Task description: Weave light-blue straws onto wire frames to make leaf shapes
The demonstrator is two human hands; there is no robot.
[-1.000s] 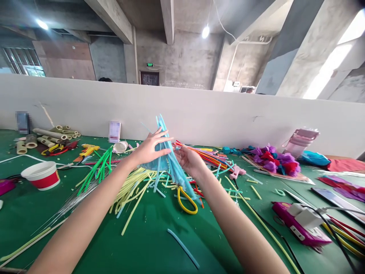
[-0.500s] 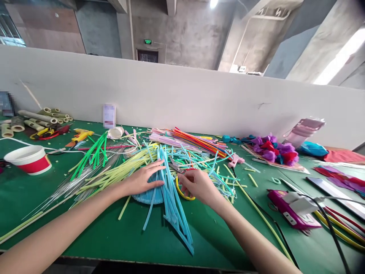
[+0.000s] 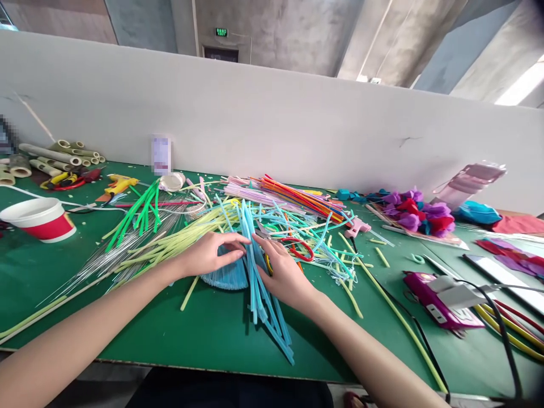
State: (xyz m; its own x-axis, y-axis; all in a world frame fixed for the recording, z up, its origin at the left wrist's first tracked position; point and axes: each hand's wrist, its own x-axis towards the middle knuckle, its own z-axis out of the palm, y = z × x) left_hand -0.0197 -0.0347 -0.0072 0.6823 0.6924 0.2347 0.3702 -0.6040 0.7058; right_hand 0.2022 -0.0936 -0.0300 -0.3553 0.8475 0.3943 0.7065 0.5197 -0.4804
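A bundle of light blue strips (image 3: 263, 283) lies on the green table (image 3: 212, 328), fanning toward the near edge from a round blue woven piece (image 3: 227, 276). My left hand (image 3: 208, 255) rests flat on that woven piece, fingers stretched toward the strips. My right hand (image 3: 283, 272) lies flat beside the bundle on its right, fingers spread and touching the strips. Scissors with yellow and red handles (image 3: 297, 249) lie just past my right hand.
Yellow strips (image 3: 170, 246), green strips (image 3: 138, 218) and thin wires (image 3: 89, 272) lie left. A red and white cup (image 3: 40, 219) stands far left. Orange and pink strips (image 3: 293, 201), purple flowers (image 3: 419, 212), a pink device with a cable (image 3: 442, 294) lie right. A white partition (image 3: 272, 124) backs the table.
The blue bundle, held upright between both hands a second ago, now lies flat on the table. Both hands came down with it and press flat; the right one moved against the bundle.
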